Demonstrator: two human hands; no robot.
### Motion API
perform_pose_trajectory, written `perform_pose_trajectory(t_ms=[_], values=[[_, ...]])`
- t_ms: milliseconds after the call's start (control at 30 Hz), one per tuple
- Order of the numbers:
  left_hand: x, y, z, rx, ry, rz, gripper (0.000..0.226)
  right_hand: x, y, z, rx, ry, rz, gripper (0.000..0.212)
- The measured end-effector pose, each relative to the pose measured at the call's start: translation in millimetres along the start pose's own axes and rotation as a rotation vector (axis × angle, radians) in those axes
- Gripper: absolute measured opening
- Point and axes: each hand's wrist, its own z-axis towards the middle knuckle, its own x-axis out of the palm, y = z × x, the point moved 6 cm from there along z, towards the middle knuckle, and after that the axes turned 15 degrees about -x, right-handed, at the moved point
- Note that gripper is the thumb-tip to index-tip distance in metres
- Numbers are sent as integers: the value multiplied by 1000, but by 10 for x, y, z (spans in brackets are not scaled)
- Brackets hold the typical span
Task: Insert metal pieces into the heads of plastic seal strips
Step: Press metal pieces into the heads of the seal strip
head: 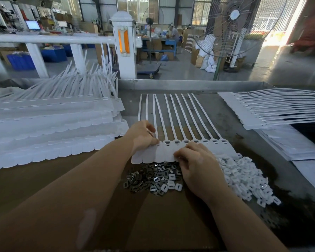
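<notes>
Cardboard-topped bench (pixel 44 179), open factory hall.

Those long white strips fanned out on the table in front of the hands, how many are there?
10 seal strips, side by side in one joined row, tails pointing away and heads near the hands. The left hand covers the heads at the left end, the right hand rests on the tags.

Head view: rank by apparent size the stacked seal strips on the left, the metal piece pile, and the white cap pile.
1. Stacked seal strips, by far largest.
2. White cap pile.
3. Metal piece pile, partly hidden by the right hand, so smallest only tentatively.
</notes>
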Motion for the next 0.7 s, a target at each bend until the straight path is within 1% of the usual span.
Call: perform_pose_trajectory(t_ms=[33,100,167,267,333,467,567,667,700], values=[[0,6,8,-18,3,-13,30,0,1,0,0,1,1,12],[14,7,23,-46,27,-34,32,1,1,-1,4,8,3,12],[32,-5,35,-64,47,-52,26,4,-6,-2,9,14,2,13],[33,-6,38,-61,10,-20,18,4,-13,-3,12,20,2,14],[25,5,18,-20,-27,23,16,3,-11,-1,14,22,4,14],[12,28,-70,109,-90,73,6,10,-18,0,19,32,-4,15],[4,41,-170,162,-130,87,10,21,-33,7,26,34,5,17],[3,34,-352,234,-194,119,7,20,-28,5,23,28,12,16],[12,30,-421,258,-188,119,10,20,-24,4,18,26,11,16]])
